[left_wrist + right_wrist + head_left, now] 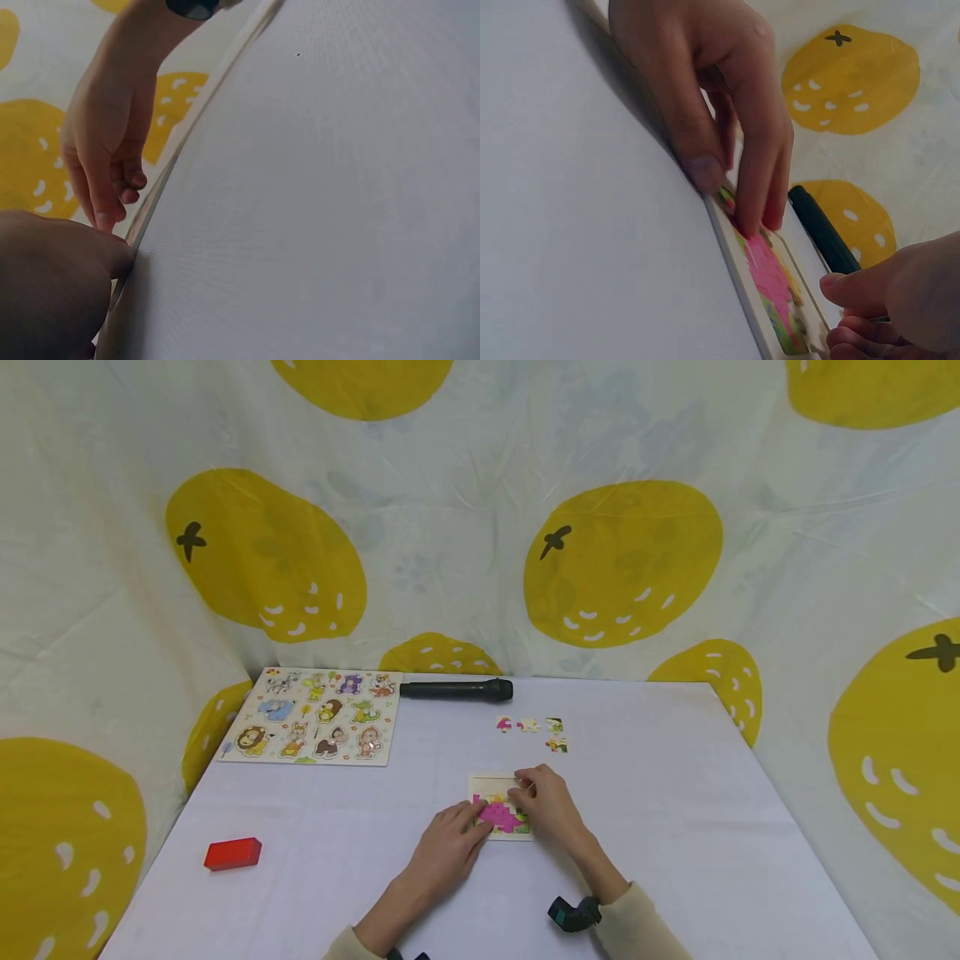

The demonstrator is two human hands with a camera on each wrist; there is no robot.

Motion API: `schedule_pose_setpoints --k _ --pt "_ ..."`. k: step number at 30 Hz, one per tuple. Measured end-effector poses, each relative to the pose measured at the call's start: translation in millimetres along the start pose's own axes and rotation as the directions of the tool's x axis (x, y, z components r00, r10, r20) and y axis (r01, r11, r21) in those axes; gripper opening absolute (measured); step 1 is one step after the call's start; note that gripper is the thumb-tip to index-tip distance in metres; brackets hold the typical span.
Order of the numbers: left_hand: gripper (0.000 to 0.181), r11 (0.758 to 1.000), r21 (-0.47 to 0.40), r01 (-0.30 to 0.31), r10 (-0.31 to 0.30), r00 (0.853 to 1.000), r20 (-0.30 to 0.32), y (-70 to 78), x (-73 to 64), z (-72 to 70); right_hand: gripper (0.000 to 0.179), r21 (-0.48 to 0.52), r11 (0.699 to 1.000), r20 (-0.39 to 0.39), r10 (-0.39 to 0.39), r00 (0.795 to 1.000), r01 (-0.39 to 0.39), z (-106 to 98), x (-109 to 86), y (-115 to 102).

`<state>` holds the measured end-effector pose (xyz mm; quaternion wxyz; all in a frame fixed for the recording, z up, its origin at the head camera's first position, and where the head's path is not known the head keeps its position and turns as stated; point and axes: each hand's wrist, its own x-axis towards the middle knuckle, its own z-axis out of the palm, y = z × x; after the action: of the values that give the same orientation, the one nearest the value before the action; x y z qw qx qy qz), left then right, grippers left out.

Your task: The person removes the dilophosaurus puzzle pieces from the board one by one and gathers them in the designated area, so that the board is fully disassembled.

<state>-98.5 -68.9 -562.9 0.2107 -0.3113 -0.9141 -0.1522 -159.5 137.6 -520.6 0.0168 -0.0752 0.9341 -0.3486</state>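
Observation:
A small wooden jigsaw tray (498, 776) lies on the table, its lower part filled with pieces showing a pink figure (501, 817). My left hand (446, 845) rests on the tray's left side. In the right wrist view that left hand (712, 97) reaches in from above, thumb at the near edge and a fingertip on the pink picture. Over the tray's right part, my right hand (553, 806) has thumb and fingers curled together around what looks like a puzzle piece, mostly hidden. Beyond the tray lie several loose puzzle pieces (528, 725).
A white animal puzzle board (378, 752) lies at the back left, with a black microphone (456, 691) beside it. Toward the front left sits a red block (232, 854). The white-covered table (705, 827) ends at a fruit-printed cloth (450, 510).

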Motion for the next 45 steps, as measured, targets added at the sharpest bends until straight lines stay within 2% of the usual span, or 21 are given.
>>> schedule_pose_setpoints --k 6,10,20,23,30,39,45 --pt "0.024 1.0 0.021 0.003 -0.004 1.0 0.027 0.0 -0.7 0.8 0.035 -0.056 0.997 0.044 -0.052 0.998 0.054 6 -8.9 -5" --pt "0.024 1.0 0.023 0.003 -0.004 1.0 0.03 0.9 -0.6 -0.8 0.033 -0.101 0.993 0.08 -0.05 0.996 0.058 7 -11.9 -8" --pt "0.024 0.999 0.026 0.021 -0.022 0.998 0.061 0.7 -1.3 1.7 0.024 -0.104 0.992 0.099 -0.066 0.993 0.076 7 -12.0 -9" --pt "0.025 0.999 0.026 0.021 -0.023 0.998 0.064 0.6 -1.4 1.8 0.024 -0.081 0.994 0.102 -0.065 0.993 0.073 7 -10.6 -8" --pt "0.025 0.999 0.023 0.023 -0.025 0.997 0.068 0.9 -0.8 0.3 0.023 0.044 0.997 0.128 -0.064 0.99 0.059 6 -9.4 -6" --pt "0.025 0.999 0.024 0.037 -0.039 0.996 0.086 1.6 -0.5 -0.8 0.023 0.098 0.994 0.158 -0.07 0.985 0.055 4 -9.0 -5" --pt "0.025 0.998 0.031 0.051 -0.054 0.991 0.119 1.8 -0.7 -1.7 0.026 0.135 0.991 0.134 -0.043 0.99 0.025 0 -4.6 1"
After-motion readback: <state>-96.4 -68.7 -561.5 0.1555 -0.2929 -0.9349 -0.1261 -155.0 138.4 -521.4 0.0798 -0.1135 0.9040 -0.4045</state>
